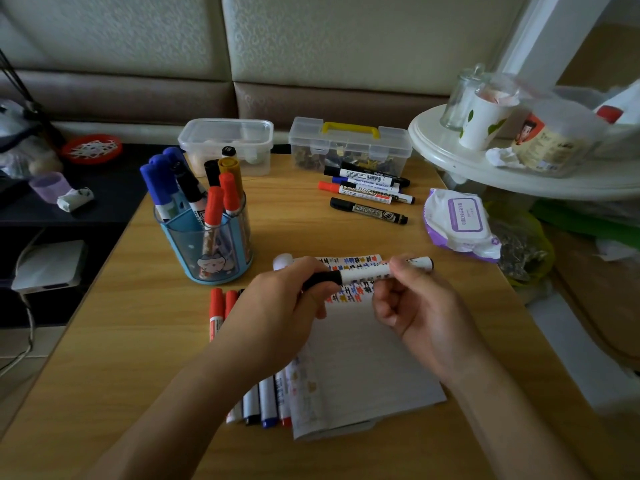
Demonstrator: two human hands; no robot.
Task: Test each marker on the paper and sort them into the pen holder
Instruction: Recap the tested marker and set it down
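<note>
Both hands hold one white marker with a black cap level above the white paper. My left hand grips the black cap end. My right hand pinches the white barrel near its other end. Rows of coloured test marks run across the top of the paper. The blue pen holder stands at the left with several blue, black, red and yellow markers in it. More markers lie beside the paper under my left forearm, and another group lies further back.
Two clear plastic boxes stand at the table's far edge. A pack of wet wipes lies to the right, with a white round shelf of cups and jars above it. The wooden table drops off at left.
</note>
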